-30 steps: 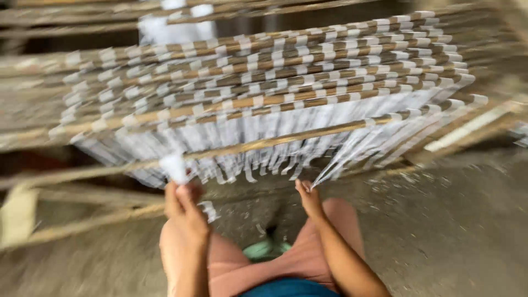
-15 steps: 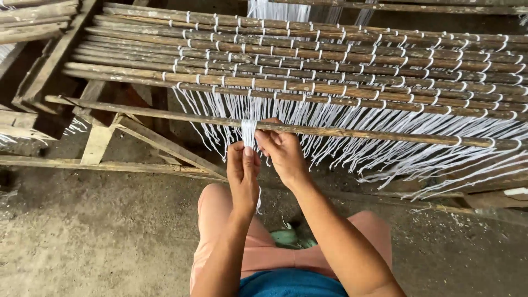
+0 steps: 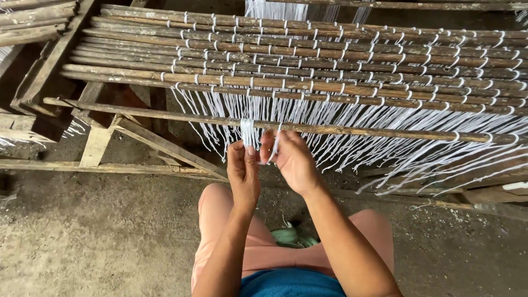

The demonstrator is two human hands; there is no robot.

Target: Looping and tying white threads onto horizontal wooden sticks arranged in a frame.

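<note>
Several sticks beyond my hands already sit bound side by side into a mat [image 3: 330,66], each crossed by rows of white string wraps. One loose stick [image 3: 341,127] lies nearest me, just above my fingertips, with only a wrap or two showing toward its far right end; I judge the tying on it has barely begun and most of its length is left.

Left hand [image 3: 243,170]: fingers pinched together on a small bundle of white string [image 3: 247,131] that runs up to that stick. Right hand [image 3: 291,162], touching the left: fingers closed on a single strand [image 3: 275,147] hanging from the fringe.

Hard to read: the knot itself sits behind my fingers. Mat runs off the right edge, so its full width is unknown. Something green [image 3: 294,236] on the floor between my knees, too hidden to name.
</note>
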